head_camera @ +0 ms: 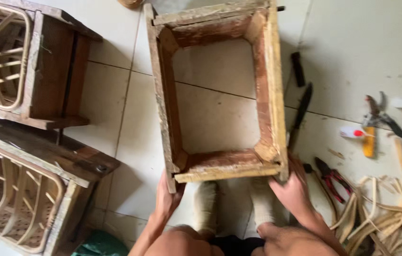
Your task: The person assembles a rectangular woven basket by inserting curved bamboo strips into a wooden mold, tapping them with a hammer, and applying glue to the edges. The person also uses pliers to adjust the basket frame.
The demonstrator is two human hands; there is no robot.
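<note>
A square wooden frame (272, 90), worn and open through the middle, stands on the tiled floor in front of me. My left hand (166, 196) grips its near left corner. My right hand (292, 189) grips its near right corner. My two feet in pale socks (206, 206) rest just under the frame's near rail, between my hands. My bare knees show at the bottom edge.
Two dark wooden frames with rattan weave (25, 61) lie at the left. To the right lie a knife (300, 114), red-handled pliers (333, 178), shears (381, 116), two small white bottles with red caps (355, 132), and a heap of rattan strips (386, 213).
</note>
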